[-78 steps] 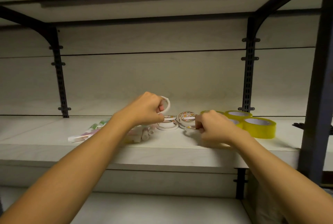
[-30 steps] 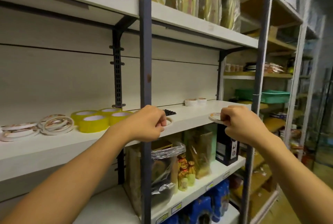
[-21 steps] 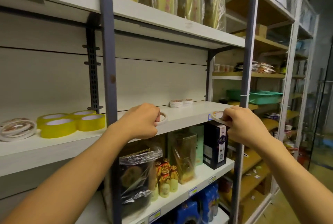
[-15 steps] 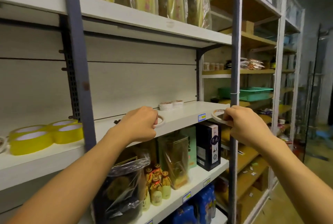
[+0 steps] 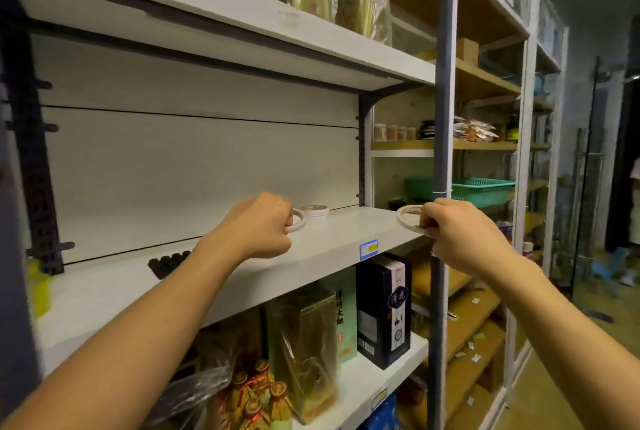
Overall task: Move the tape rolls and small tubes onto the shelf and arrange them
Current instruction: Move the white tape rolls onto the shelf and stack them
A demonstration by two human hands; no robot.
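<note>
while each hand's fingers (image 5: pixel 426 219) pinch a tape roll (image 5: pixel 408 217).

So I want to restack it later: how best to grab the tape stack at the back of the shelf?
Pinch the tape stack across its rim from the open front. It lies flat on the shelf, the wall close behind, the left hand beside it.

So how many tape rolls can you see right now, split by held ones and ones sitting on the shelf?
Held in the left hand: 1 white tape roll
Held in the right hand: 1 white tape roll
Resting on the shelf: 1 small stack of rolls, number in it unclear
Total: 2 held rolls plus the stack
</note>
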